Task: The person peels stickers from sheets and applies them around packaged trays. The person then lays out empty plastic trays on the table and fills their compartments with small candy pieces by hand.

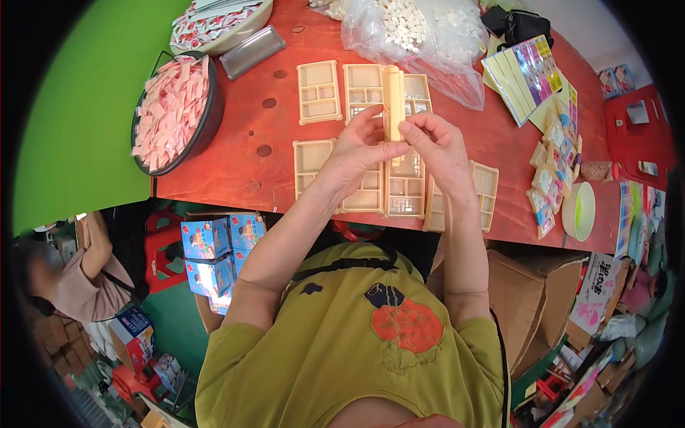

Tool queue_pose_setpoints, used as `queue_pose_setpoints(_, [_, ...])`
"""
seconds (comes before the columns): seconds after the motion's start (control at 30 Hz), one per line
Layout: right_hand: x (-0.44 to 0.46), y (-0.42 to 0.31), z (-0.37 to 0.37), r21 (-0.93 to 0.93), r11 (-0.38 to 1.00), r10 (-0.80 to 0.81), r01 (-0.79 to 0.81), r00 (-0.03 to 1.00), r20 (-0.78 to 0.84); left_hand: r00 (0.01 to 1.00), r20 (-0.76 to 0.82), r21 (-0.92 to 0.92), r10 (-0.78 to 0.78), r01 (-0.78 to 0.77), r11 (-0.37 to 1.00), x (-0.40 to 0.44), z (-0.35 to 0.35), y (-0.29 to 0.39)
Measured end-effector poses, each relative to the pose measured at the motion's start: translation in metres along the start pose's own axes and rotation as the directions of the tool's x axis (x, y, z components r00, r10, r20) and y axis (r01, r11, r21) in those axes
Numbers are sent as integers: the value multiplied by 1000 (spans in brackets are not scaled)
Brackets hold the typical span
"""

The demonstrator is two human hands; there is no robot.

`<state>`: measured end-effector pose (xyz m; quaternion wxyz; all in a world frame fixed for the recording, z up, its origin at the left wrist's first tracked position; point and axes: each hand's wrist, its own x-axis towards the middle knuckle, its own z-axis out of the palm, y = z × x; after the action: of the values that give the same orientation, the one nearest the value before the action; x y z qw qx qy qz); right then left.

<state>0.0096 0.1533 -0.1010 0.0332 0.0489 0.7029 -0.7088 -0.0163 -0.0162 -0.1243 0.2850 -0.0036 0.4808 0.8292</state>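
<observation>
Left hand, cream piece, right hand: we grip it with both, over the trays.
Left to right, we note a black tub at the red table's left edge, then bare tabletop; lower trays along the near edge, little margin there; left fingers wrapped, right thumb and finger pinching; an open red strip, then wrapped packs and a pale-green bowl near the right edge.

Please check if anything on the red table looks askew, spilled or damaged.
One tan tray, partly behind the right forearm, looks slightly turned, out of line with the neighbouring tray on its left in the picture. I see no clear spill or damage.
</observation>
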Motion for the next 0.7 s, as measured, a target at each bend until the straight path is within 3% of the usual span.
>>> queue_pose_setpoints(0.23, [1,-2,-25,-124,984,-141,124,980,-141,997,64,-120,-46,53,991,14,5,-2])
queue_pose_setpoints(0.3, [13,-3,-36,-416,908,-228,54,896,-380,998,38,-102,-41,44,994,16,1,-2])
queue_pose_setpoints(0.33, [22,4,-45,-418,907,-229,53,895,-383,999,6,-85,-32,33,996,17,-1,-1])
queue_pose_setpoints(0.4, [42,21,-58,-790,605,-377,-96,840,-390,999,-2,-104,-33,33,994,14,2,1])
queue_pose_setpoints(0.43, [48,25,-62,-842,514,-328,-165,869,-370,999,-2,-97,-35,35,995,13,1,0])
queue_pose_setpoints(0.47, [53,31,-65,-842,513,-326,-165,870,-369,999,-4,-89,-36,36,995,12,1,0])
queue_pose_setpoints(0.53, [63,48,-68,-896,354,-170,-270,923,-346,999,-12,-72,-45,44,996,12,0,-3])
queue_pose_setpoints(0.67, [48,28,-59,-907,366,-161,-209,945,-283,998,-15,-44,-67,66,997,14,0,-9])
queue_pose_setpoints(0.7, [42,19,-57,-864,480,-202,-151,940,-276,998,-18,-43,-68,67,997,15,1,-10])
